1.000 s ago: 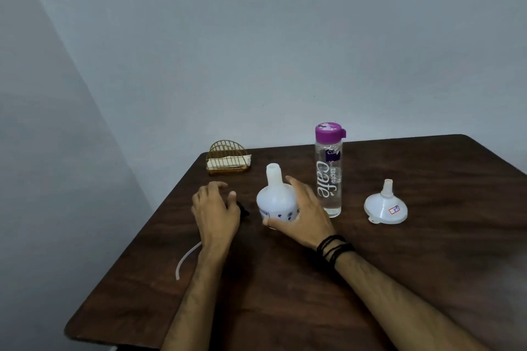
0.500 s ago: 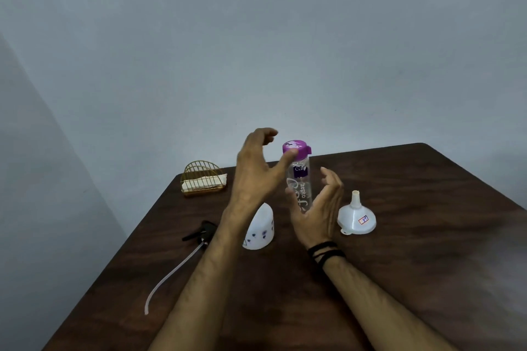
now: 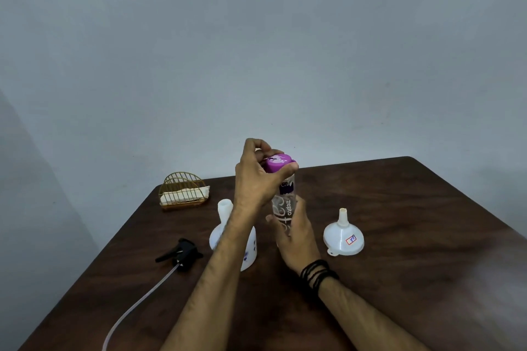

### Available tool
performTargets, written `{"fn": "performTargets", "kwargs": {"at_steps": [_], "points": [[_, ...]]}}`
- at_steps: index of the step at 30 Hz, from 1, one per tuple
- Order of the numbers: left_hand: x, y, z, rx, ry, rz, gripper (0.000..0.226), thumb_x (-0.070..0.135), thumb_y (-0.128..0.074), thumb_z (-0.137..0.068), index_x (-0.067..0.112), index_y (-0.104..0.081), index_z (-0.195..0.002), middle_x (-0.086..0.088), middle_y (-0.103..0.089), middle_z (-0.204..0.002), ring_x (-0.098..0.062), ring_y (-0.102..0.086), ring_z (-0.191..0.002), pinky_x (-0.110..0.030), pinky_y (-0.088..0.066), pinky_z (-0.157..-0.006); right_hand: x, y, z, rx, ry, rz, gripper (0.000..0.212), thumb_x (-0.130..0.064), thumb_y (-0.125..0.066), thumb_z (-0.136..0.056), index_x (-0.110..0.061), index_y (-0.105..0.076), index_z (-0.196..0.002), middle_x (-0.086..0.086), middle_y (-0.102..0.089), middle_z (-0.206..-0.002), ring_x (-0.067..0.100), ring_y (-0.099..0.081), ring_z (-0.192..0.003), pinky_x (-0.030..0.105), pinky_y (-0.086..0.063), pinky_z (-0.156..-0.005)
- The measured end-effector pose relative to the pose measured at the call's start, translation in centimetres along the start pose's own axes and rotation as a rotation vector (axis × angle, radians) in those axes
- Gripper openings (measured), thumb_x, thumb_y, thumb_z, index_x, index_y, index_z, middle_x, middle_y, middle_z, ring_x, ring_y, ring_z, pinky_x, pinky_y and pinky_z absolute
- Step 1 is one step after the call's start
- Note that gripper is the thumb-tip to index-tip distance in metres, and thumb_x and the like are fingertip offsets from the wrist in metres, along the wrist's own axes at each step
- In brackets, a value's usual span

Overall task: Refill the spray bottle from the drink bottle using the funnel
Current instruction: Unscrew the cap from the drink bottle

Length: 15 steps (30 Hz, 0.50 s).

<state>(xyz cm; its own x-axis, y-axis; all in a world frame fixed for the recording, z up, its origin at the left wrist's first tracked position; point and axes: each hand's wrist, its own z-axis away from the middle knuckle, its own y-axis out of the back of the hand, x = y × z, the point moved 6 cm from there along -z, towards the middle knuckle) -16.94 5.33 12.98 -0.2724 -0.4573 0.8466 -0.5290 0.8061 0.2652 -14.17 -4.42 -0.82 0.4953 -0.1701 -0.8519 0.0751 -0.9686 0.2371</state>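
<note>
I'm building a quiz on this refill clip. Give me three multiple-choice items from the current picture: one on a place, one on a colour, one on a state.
1. Where does the funnel stand?
A. In the spray bottle's neck
B. On the table, right of the drink bottle
C. In the wire holder

2. What colour is the drink bottle's cap?
A. Purple
B. Black
C. White

3. What state is the spray bottle in?
A. Sprayer head screwed on
B. Lying on its side
C. Upright, neck open, sprayer head lying beside it

Answers:
1 B: it sits spout up on the table.
2 A: the left hand grips a purple cap while the right hand holds the drink bottle.
3 C: the neck is bare; the black head lies to its left.
</note>
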Motion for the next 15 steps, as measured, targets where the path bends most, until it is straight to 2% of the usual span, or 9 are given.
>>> {"fn": "performTargets", "kwargs": {"at_steps": [3, 8, 13, 15], "points": [[0.3, -0.1, -0.1, 0.028, -0.017, -0.034, 0.056, 0.026, -0.089, -0.072, 0.021, -0.045, -0.107, 0.005, -0.071, -0.107, -0.012, -0.069, -0.097, -0.012, -0.056, -0.066, 0.2, -0.1, -0.2, -0.004, 0.002, -0.043, 0.057, -0.047, -0.065, -0.092, -0.029, -0.034, -0.136, -0.007, -0.059, -0.129, 0.006, -0.061, -0.113, 0.03, -0.055, -0.092], [0.6, 0.0, 0.2, 0.083, -0.034, -0.051, 0.058, 0.028, -0.09, -0.069, 0.019, -0.043, -0.102, 0.01, -0.068, -0.096, -0.002, -0.066, -0.087, -0.008, -0.052, -0.062, 0.2, 0.1, -0.5, -0.028, -0.012, -0.057, 0.057, -0.048, -0.066, -0.091, -0.028, -0.036, -0.135, -0.006, -0.059, -0.131, 0.008, -0.062, -0.114, 0.031, -0.055, -0.093], [0.9, -0.4, 0.0, 0.132, -0.036, -0.112, 0.061, 0.034, -0.09, -0.067, 0.022, -0.041, -0.101, 0.014, -0.067, -0.094, -0.014, -0.067, -0.094, -0.017, -0.053, -0.067, 0.4, 0.2, -0.7, -0.015, -0.016, -0.066, 0.055, -0.045, -0.066, -0.091, -0.027, -0.037, -0.134, -0.005, -0.059, -0.131, 0.008, -0.061, -0.115, 0.032, -0.056, -0.093], [1.1, -0.3, 0.1, 0.145, -0.035, -0.129, 0.064, 0.035, -0.091, -0.067, 0.021, -0.04, -0.103, 0.011, -0.066, -0.096, -0.014, -0.067, -0.091, -0.012, -0.049, -0.063, 0.4, 0.2, -0.7, -0.02, -0.023, -0.061, 0.057, -0.047, -0.065, -0.091, -0.027, -0.036, -0.135, -0.005, -0.058, -0.132, 0.009, -0.061, -0.116, 0.035, -0.056, -0.094]]}}
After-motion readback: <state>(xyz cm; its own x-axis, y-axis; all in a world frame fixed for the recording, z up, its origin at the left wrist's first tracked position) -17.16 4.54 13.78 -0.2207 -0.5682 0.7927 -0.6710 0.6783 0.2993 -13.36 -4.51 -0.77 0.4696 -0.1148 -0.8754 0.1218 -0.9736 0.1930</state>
